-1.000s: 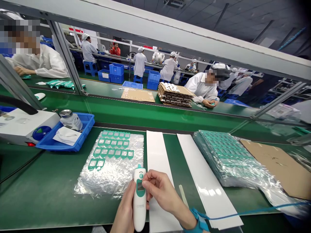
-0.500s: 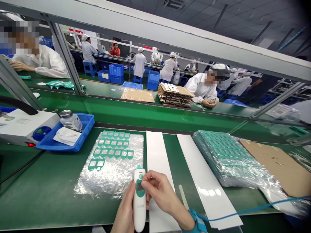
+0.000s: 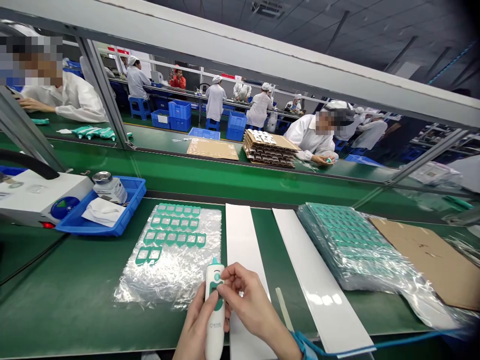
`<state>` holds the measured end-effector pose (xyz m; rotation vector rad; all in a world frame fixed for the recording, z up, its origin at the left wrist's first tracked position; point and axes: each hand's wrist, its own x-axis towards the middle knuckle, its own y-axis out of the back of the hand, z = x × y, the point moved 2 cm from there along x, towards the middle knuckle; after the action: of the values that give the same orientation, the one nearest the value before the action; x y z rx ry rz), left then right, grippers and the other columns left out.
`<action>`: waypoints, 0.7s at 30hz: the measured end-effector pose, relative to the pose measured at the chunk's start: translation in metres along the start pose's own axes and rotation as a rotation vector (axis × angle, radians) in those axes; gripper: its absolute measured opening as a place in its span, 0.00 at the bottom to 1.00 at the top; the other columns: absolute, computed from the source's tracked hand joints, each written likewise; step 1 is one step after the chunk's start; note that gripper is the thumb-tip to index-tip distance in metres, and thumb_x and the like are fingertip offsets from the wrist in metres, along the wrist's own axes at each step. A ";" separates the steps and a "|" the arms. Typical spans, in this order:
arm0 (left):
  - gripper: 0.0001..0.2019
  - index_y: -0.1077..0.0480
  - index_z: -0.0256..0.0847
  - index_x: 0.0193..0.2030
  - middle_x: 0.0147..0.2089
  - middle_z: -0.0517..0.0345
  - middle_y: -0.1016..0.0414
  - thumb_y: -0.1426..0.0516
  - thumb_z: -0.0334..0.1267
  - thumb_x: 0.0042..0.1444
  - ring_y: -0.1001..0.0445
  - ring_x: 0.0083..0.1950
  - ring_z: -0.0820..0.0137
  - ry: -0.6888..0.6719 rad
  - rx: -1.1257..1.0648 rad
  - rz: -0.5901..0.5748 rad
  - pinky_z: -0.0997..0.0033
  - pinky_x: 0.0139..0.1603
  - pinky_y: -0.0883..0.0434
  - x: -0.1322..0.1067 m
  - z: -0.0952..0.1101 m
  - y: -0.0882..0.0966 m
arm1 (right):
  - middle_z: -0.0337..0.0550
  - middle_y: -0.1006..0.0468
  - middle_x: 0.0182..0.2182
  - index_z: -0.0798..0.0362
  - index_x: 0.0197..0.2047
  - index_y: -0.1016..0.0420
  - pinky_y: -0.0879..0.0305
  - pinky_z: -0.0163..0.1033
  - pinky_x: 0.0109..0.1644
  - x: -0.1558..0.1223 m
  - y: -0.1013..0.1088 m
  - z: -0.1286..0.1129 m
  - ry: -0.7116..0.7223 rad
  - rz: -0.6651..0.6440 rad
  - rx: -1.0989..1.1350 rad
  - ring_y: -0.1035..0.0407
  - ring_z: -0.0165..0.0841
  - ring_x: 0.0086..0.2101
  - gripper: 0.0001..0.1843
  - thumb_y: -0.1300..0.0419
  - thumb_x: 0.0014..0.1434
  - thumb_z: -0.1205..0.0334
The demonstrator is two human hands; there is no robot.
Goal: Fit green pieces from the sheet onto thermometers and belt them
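Note:
My left hand (image 3: 195,320) is wrapped round a white and green handheld thermometer (image 3: 215,332), its green tip pointing away from me. The left thumb lies across the lower part of the small dark screen. My right hand (image 3: 249,300) is closed in a pinch at the right edge of the screen, just below the round green button. Whatever is between those fingertips, if anything, is too small to make out. Beyond the hands, rows of green-framed screen covers (image 3: 171,237) lie on a clear plastic sheet (image 3: 180,277). A blue wrist strap (image 3: 305,347) circles my right wrist.
Two long white strips (image 3: 240,235) (image 3: 311,270) lie on the green bench. At right are a bagged stack of green frames (image 3: 345,240) and cardboard (image 3: 427,255). At left stand a blue tray (image 3: 131,200) with a bottle and a white machine (image 3: 41,195). Co-workers sit beyond the frame.
My left thumb has moved from the thermometer's side onto its screen. The thermometer sits slightly lower. My right hand stays pinched beside the screen, having barely shifted.

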<state>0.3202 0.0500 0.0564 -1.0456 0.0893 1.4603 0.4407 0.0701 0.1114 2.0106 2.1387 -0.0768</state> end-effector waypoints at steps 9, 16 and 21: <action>0.22 0.37 0.42 0.46 0.20 0.66 0.33 0.36 0.49 0.50 0.39 0.20 0.77 -0.038 0.119 -0.270 0.76 0.23 0.40 -0.004 0.014 -0.013 | 0.37 0.32 0.28 0.53 0.40 0.33 0.37 0.33 0.30 0.003 0.009 -0.002 0.068 0.025 -0.035 0.37 0.28 0.26 0.08 0.41 0.59 0.60; 0.25 0.30 0.38 0.37 0.21 0.56 0.29 0.44 0.61 0.52 0.34 0.20 0.71 0.079 0.139 -0.185 0.72 0.24 0.37 0.001 0.021 -0.010 | 0.48 0.31 0.50 0.49 0.54 0.31 0.35 0.37 0.42 0.019 0.027 -0.026 0.319 -0.148 -0.347 0.32 0.34 0.41 0.19 0.50 0.62 0.69; 0.28 0.26 0.37 0.36 0.22 0.52 0.27 0.45 0.64 0.50 0.35 0.17 0.70 0.048 0.255 -0.187 0.70 0.20 0.38 0.007 0.023 -0.002 | 0.43 0.35 0.60 0.42 0.64 0.39 0.43 0.43 0.58 0.033 0.035 -0.050 0.475 -0.525 -0.712 0.39 0.40 0.57 0.32 0.51 0.58 0.75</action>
<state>0.3109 0.0703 0.0666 -0.8568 0.2012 1.2197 0.4677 0.1133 0.1574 1.1078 2.4082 1.0163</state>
